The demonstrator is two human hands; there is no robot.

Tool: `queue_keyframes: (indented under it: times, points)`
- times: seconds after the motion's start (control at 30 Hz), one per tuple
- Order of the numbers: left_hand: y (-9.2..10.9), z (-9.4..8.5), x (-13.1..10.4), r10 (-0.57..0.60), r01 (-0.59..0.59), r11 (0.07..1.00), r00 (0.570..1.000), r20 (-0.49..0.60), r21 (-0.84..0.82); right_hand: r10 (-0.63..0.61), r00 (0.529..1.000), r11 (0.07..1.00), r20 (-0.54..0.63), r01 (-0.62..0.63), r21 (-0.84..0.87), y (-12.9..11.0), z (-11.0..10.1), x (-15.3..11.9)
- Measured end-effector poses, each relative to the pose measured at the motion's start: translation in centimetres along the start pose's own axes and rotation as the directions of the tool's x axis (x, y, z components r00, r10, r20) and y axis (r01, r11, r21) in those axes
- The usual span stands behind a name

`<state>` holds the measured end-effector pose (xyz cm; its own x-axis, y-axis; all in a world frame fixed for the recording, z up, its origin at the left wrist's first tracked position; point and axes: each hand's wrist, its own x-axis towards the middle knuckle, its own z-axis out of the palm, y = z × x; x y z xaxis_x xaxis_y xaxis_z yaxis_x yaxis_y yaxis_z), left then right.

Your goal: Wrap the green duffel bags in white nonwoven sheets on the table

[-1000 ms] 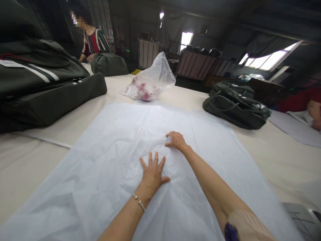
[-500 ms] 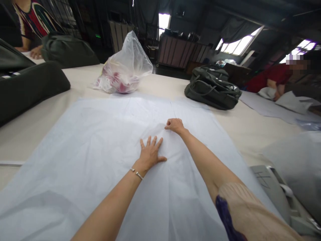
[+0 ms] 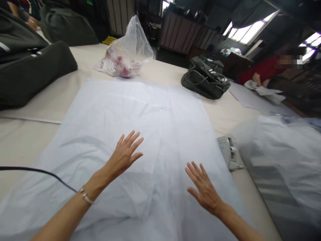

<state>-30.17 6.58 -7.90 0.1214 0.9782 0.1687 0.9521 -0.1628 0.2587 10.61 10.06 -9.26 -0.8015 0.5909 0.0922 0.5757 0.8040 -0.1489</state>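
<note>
A large white sheet (image 3: 120, 117) lies wrinkled over the cream table (image 3: 82, 67). My left hand (image 3: 126, 150), with a bracelet at the wrist, is over the middle of the sheet, fingers spread and holding nothing. Lower and to the right, my right hand (image 3: 203, 187) is also open above the sheet, its palm turned down and its fingers apart. Whether either hand touches the sheet is hard to tell. A small clear patch (image 3: 162, 109) shows on the sheet's upper part.
Dark bags stand at the left (image 3: 37, 67) and back right (image 3: 205, 77). A clear plastic bag (image 3: 127, 57) sits behind the sheet. At right are a grey device (image 3: 227, 150) and a large plastic-covered pile (image 3: 281, 160). A black cable (image 3: 37, 170) crosses the left. People work farther back.
My right hand has let go of its pinch on the sheet, opened and come back toward me. My left hand has moved left. The view has shifted, and the cable now shows.
</note>
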Motion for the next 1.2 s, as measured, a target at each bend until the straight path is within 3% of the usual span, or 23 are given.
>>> queue_keyframes:
  times: [0.07,0.13,0.2,0.27,0.47,0.6,0.73,0.83,0.9,1.0,1.1,1.2]
  points:
    - [1.7,1.0,-5.6,-0.014,0.013,1.0,0.999,0.051,0.019,0.076,0.996,0.997,0.051,-0.076,0.004,-3.1,1.7,-6.5]
    - [3.3,2.3,-9.6,-0.026,0.022,0.999,0.992,0.122,0.03,0.165,0.985,0.986,0.057,-0.165,-0.007,-5.4,4.1,-10.0]
    - [4.6,3.6,-11.6,-0.027,0.02,0.999,0.982,0.187,0.037,0.217,0.976,0.976,0.032,-0.216,-0.023,-6.9,6.5,-10.9]
    - [5.4,4.7,-11.8,-0.033,0.023,0.999,0.972,0.231,0.047,0.239,0.971,0.97,-0.004,-0.239,-0.046,-7.5,8.3,-10.4]
    - [5.6,7.6,-7.9,-0.051,0.046,0.999,0.957,0.284,0.023,0.282,0.957,0.947,-0.074,-0.289,-0.138,-6.8,10.2,-7.9]
    - [4.0,9.2,-2.7,-0.052,0.063,0.998,0.963,0.263,-0.03,0.297,0.949,0.936,-0.107,-0.312,-0.163,-4.4,11.7,-4.1]
    - [1.8,7.5,4.2,-0.06,0.072,0.996,0.976,0.21,-0.048,0.382,0.92,0.918,-0.087,-0.388,-0.082,-1.2,11.4,2.4]
    - [2.3,5.0,5.8,-0.088,0.095,0.993,0.991,0.098,-0.063,0.464,0.881,0.885,-0.089,-0.464,0.028,0.1,8.9,4.4]
    - [4.2,4.0,3.0,-0.044,0.046,0.994,0.999,0.021,-0.102,0.431,0.889,0.902,-0.154,-0.425,0.075,0.0,7.0,2.3]
    - [8.2,4.4,-6.0,0.172,-0.179,0.957,0.984,-0.047,-0.231,0.311,0.927,0.95,-0.208,-0.305,0.063,-2.3,5.6,-5.7]
    - [11.1,6.8,-15.6,0.272,-0.227,0.939,0.951,0.15,-0.259,0.296,0.945,0.954,-0.14,-0.299,-0.003,-5.5,6.7,-14.9]
    - [12.0,9.3,-20.0,0.194,-0.127,0.96,0.944,0.267,-0.249,0.338,0.936,0.939,-0.102,-0.342,-0.029,-7.1,9.1,-19.7]
